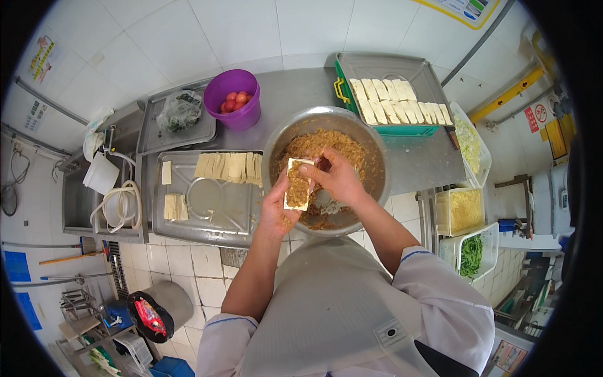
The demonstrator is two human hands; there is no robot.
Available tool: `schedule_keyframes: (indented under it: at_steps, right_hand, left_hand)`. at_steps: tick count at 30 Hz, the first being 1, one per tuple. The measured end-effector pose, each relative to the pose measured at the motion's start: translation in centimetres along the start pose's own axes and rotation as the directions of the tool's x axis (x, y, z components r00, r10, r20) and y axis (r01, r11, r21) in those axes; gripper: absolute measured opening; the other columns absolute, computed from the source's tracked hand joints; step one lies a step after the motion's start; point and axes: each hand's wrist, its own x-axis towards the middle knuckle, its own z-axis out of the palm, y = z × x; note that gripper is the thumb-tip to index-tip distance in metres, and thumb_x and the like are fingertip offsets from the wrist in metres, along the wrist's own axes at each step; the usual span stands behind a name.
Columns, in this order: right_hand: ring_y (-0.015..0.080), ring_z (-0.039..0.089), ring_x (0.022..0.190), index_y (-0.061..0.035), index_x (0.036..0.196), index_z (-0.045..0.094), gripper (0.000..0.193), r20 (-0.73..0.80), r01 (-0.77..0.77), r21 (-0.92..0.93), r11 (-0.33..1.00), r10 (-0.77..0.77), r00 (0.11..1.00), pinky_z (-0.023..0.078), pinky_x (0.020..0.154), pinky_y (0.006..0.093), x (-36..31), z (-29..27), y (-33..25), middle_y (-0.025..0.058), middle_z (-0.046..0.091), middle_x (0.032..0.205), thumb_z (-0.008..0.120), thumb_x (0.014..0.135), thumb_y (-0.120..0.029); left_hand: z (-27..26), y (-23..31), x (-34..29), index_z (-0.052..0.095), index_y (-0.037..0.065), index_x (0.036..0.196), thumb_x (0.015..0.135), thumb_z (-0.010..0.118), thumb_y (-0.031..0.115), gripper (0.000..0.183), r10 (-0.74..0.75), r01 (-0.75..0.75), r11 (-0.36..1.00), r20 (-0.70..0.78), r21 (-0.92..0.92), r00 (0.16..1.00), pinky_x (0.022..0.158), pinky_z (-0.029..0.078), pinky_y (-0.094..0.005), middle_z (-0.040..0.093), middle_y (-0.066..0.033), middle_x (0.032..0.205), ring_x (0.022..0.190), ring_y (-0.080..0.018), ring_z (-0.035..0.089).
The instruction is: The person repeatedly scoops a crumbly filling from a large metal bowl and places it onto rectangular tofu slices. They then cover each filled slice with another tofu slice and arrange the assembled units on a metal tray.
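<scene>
A flat pale rectangular slice point(297, 183), which looks like tofu, is topped with brown minced filling. My left hand point(274, 204) holds it along its left side, with the fingers partly hidden underneath. At its upper right edge, the thumb of my right hand point(336, 178) presses on the filling, while the other fingers curl in. Both hands are above a large metal bowl point(381, 141) of the same brown filling point(339, 143). Plain slices point(229, 167) stand in a leaning row on the metal tray point(232, 210) at the left, with smaller groups beside them.
At the back right, pale pieces point(389, 100) lie in rows on a metal tray point(411, 66) over a green crate point(402, 131). A purple bucket point(248, 116) holds red tomatoes. Further right are baskets of shredded food point(466, 210) and greens point(471, 254). A sink point(78, 195) is far left.
</scene>
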Motion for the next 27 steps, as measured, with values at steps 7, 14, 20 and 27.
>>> schedule_keyframes:
  at_steps: [7,14,20,27]
  right_hand:
    - [0.0069,0.056,0.069,-0.0053,0.089,0.062,0.031,-0.071,0.137,-0.003,0.991,-0.137,0.988,0.048,0.065,0.0262,2.1,0.0,2.6,-0.0019,0.06,0.077,0.078,0.102,-0.028]
    - [0.0265,0.072,0.076,0.0024,0.11,0.073,0.034,-0.02,-0.234,-0.743,0.627,0.329,0.944,0.057,0.076,0.0395,1.8,-3.0,11.9,0.0143,0.076,0.088,0.072,0.098,-0.03]
    - [0.0409,0.073,0.084,0.0024,0.114,0.073,0.037,-0.092,-0.479,-0.548,0.686,0.519,0.85,0.057,0.078,0.0474,-0.5,-0.7,20.8,0.0232,0.077,0.093,0.077,0.092,-0.027]
    - [0.0249,0.072,0.079,0.0016,0.114,0.074,0.034,-0.151,-0.398,-0.49,0.776,0.374,0.915,0.056,0.074,0.0396,-1.9,0.2,21.9,0.0149,0.075,0.087,0.077,0.092,-0.023]
  left_hand:
    - [-1.8,0.6,-0.2,0.044,0.003,0.16,0.115,0.045,0.029,0.052,-0.007,0.006,1.0,-0.059,-0.03,0.998,0.119,0.047,-0.0436,0.057,-0.0132,0.154,0.138,-0.0272,0.06]
    - [-4.6,2.4,-0.8,0.054,-0.002,0.149,0.114,0.047,0.028,0.046,0.171,-0.185,0.982,-0.259,-0.031,0.951,0.117,0.05,-0.0457,0.063,-0.0172,0.147,0.132,-0.033,0.063]
    - [-5.1,3.6,-1.1,0.053,-0.006,0.147,0.113,0.049,0.025,0.046,0.219,-0.25,0.965,-0.288,-0.075,0.932,0.118,0.05,-0.0467,0.062,-0.022,0.147,0.135,-0.0342,0.062]
    - [-4.5,3.4,-0.8,0.056,-0.007,0.143,0.113,0.05,0.025,0.044,0.185,-0.221,0.971,-0.297,-0.092,0.937,0.116,0.051,-0.0469,0.066,-0.0221,0.142,0.133,-0.034,0.064]
